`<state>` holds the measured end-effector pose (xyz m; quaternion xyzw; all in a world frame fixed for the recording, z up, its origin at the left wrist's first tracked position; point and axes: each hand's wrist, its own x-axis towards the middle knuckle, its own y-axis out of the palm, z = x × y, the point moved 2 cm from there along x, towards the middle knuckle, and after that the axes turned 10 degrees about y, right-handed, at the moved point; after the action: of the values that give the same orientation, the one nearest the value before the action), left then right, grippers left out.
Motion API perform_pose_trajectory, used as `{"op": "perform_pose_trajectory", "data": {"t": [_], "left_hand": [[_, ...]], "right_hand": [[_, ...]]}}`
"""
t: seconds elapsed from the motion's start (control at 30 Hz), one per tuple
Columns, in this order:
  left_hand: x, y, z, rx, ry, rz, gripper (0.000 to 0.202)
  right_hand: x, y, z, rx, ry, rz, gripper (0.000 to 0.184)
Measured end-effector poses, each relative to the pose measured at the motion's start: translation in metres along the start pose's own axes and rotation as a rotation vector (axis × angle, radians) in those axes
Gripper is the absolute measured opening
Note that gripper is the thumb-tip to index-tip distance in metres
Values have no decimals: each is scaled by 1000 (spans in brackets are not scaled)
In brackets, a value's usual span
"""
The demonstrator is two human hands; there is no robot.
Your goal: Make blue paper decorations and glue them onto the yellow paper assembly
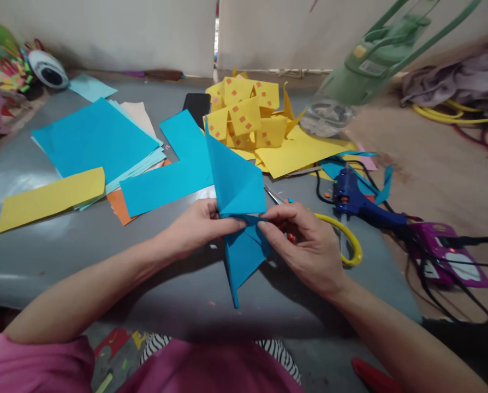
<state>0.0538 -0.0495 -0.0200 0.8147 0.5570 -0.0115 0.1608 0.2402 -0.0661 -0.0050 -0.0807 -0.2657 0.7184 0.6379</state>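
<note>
A folded blue paper piece (238, 180) is held upright above the near part of the table, with pointed ends reaching up and down. My left hand (205, 224) grips its left edge, thumb laid across the middle fold and fingers behind. On the other side, my right hand (305, 243) pinches the right edge of the same fold between thumb and fingers. Just behind my right hand lie scissors with a yellow handle (354, 245), partly covered by that hand. Blue paper strips (166, 188) rest on the table to the left of the folded piece.
Yellow folded paper shapes with orange squares (244, 114) stand at the back, near a black phone (197, 106). Blue sheets (96, 136) and a yellow strip (51, 199) lie left. Right are a blue glue gun (356, 199), its cord and a green bottle (358, 71).
</note>
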Motion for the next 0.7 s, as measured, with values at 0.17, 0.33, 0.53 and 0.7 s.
{"op": "perform_pose_trajectory", "data": {"t": [0.17,0.33,0.53,0.7], "left_hand": [[0,-1,-2,-15,-9,-36,17],[-1,-3,-1,-11,-47,-20,19],[-1,-5,1,37,-26,11,14],[-1,-4,0,3,-14,60,14]], "right_hand": [[-1,-3,5,-85,-143,24,13],[-2,-4,4,-157,-218,77,13],[-2,-4,2,-192,-295,85,14],[-2,-2,4,-169,-196,59,10]]}}
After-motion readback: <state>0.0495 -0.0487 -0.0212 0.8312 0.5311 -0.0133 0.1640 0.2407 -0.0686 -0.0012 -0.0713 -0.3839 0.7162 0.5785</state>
